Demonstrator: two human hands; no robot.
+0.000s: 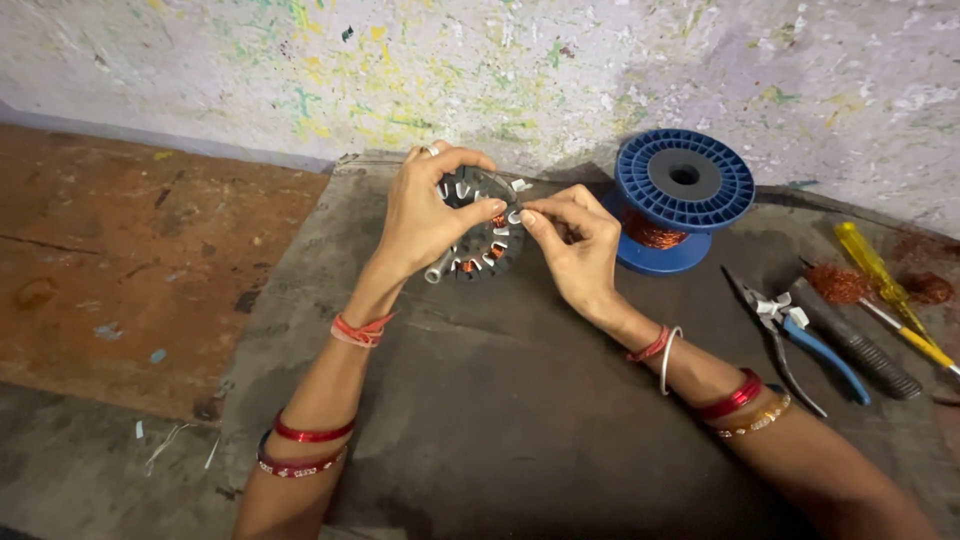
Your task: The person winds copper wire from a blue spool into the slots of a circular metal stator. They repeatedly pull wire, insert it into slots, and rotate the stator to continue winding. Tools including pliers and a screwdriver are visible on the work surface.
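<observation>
My left hand [425,215] grips a round dark motor stator [487,243] with white slot liners, some copper winding and a short metal shaft, holding it upright above a dark mat [500,400]. My right hand [572,240] pinches at the stator's right rim, thumb and forefinger closed on a small white slot liner. The fingertips of both hands nearly touch there. Part of the stator is hidden behind my left palm.
A blue spool of copper wire [678,195] stands just right of my hands. Farther right lie blue-handled pliers [800,335], a dark file-like tool [860,345], a yellow screwdriver [885,285] and copper wire scraps [840,283]. A paint-flecked wall [500,60] rises behind; rusty flooring [130,260] lies left.
</observation>
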